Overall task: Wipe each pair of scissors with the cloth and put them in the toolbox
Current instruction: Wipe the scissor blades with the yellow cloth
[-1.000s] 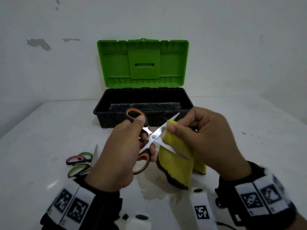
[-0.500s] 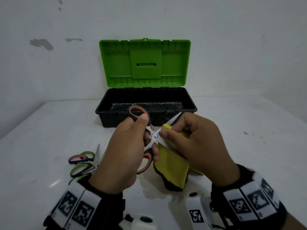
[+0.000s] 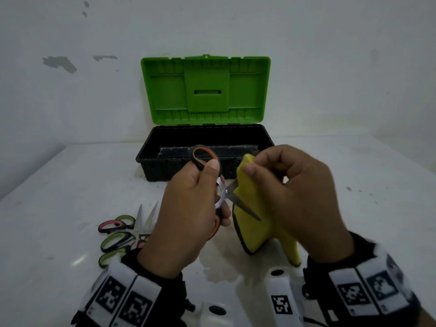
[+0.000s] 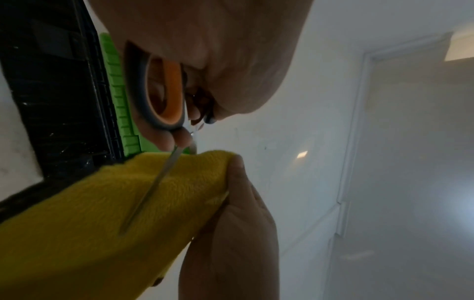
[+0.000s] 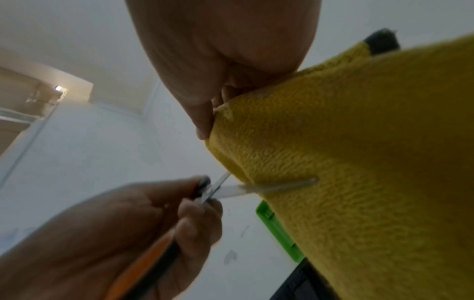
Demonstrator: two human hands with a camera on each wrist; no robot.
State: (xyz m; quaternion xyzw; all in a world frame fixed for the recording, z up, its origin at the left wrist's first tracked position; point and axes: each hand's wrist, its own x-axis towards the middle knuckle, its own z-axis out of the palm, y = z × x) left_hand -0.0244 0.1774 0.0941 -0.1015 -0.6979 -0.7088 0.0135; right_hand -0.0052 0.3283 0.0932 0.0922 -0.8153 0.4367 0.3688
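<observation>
My left hand (image 3: pixel 188 208) grips the orange-and-black handles of a pair of scissors (image 3: pixel 226 192) with its blades spread apart above the table. My right hand (image 3: pixel 295 197) pinches a yellow cloth (image 3: pixel 250 223) folded over the upper blade; the lower blade (image 3: pixel 245 208) lies bare against the cloth. The left wrist view shows that blade (image 4: pixel 153 186) across the cloth (image 4: pixel 89 223), and the right wrist view shows it (image 5: pixel 277 186) against the cloth (image 5: pixel 359 162). The black toolbox (image 3: pixel 165 159) stands behind, its green lid (image 3: pixel 205 90) raised.
Two more pairs of scissors (image 3: pixel 122 234) with green and pink handles lie on the white table (image 3: pixel 59 185) left of my left wrist. A white wall rises right behind the toolbox. A wet smear marks the table under the cloth.
The right hand has slid the cloth up along the upper blade toward its tip. The left hand keeps hold of the scissors, which sit slightly higher in view.
</observation>
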